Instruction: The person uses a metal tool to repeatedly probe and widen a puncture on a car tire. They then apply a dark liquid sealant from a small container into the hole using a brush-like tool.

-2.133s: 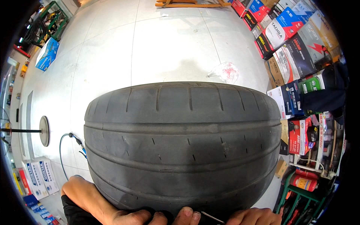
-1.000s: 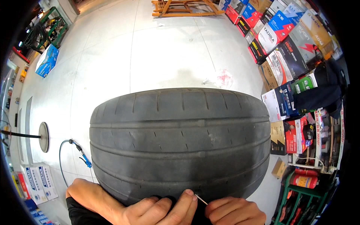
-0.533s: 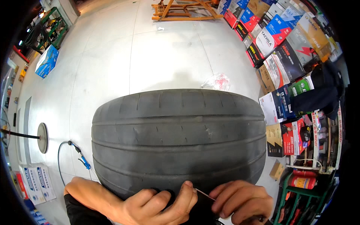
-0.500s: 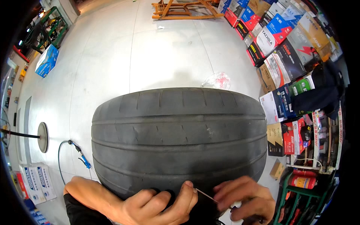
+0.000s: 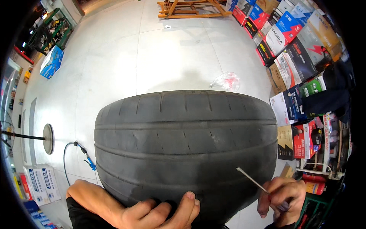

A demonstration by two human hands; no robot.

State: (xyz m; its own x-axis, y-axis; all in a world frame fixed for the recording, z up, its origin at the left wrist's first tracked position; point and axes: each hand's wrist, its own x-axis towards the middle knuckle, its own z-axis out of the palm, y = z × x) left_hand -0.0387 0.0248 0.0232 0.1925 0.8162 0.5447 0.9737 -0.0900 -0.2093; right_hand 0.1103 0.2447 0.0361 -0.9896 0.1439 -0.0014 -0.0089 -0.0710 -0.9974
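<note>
A worn black tyre [image 5: 183, 133] stands on edge in front of me, its grooved tread toward me. Curled over the near part of the tyre is my left hand [image 5: 160, 215], closed, one finger pointing up; some of its fingertips are hidden. To the right, my right hand [image 5: 284, 198] is closed around a screwdriver [image 5: 251, 178] with a thin metal shaft. The shaft points up and left over the tread, its flattened tip apart from my left hand. Most of the handle is hidden in the fingers.
Stacked cartons [image 5: 297, 57] line the right side. A blue air gun [image 5: 90, 162] with a hose lies on the floor at left, beside a round stand base [image 5: 48, 139]. Beyond the tyre are a crumpled plastic bag [image 5: 228, 81] and a wooden frame [image 5: 194, 9].
My right hand has moved right with the screwdriver, whose tip has left my left fingertips and now sits over the tread. The left hand has hardly moved.
</note>
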